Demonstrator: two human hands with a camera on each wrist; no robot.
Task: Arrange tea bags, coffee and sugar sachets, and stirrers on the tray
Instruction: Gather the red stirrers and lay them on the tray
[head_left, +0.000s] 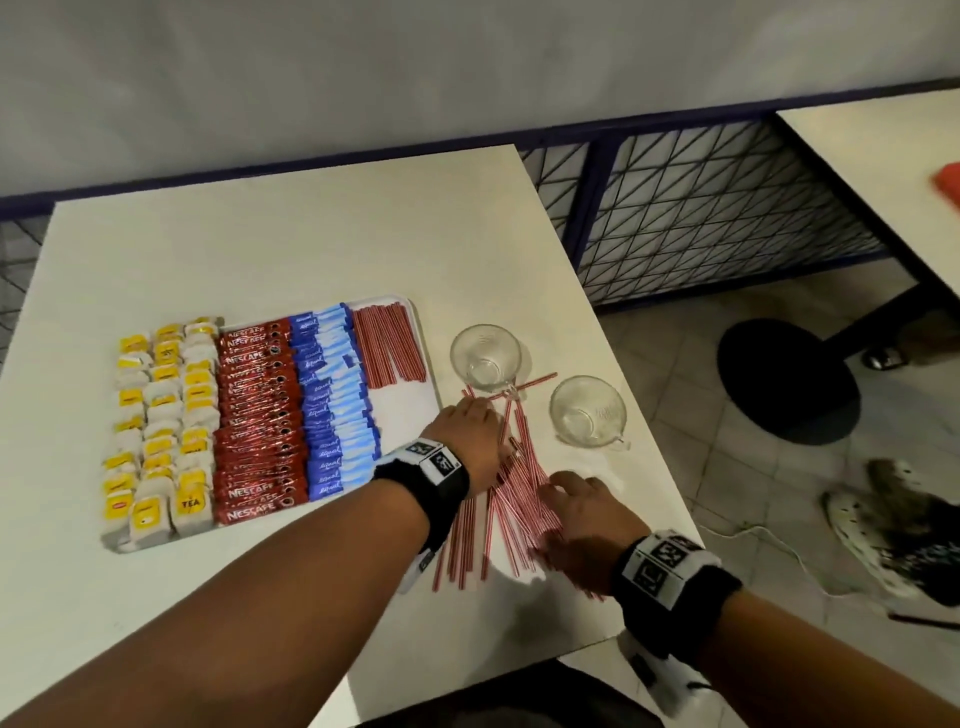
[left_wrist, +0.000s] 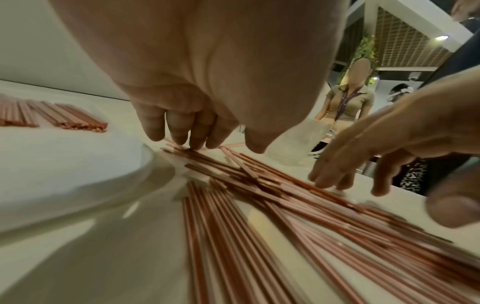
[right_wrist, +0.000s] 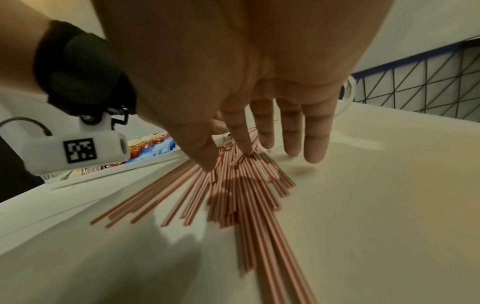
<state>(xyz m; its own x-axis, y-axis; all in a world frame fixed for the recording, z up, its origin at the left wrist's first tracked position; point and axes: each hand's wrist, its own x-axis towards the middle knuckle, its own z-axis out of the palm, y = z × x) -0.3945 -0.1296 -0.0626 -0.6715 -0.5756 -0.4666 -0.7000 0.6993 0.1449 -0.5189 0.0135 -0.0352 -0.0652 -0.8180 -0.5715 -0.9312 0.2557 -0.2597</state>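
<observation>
Stirrers (head_left: 511, 483) lying loose, fanned lengthwise off the tray (head_left: 410, 410) right edge; left hand (head_left: 467, 431) nearer, curled fingertips pressing far ends. Right hand (head_left: 576, 512) spreading straight fingers on the pile, gripping nothing

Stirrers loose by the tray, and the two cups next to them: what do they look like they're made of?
Loose stirrers: probably thin plastic, red-and-white striped, straight and slightly glossy; narrow like little straws, though paper can't be excluded. Cups and: clear glass or hard clear plastic; the table shows through their walls, with bright rim highlights and a moulded handle. Tray: smooth white, likely plastic.
</observation>
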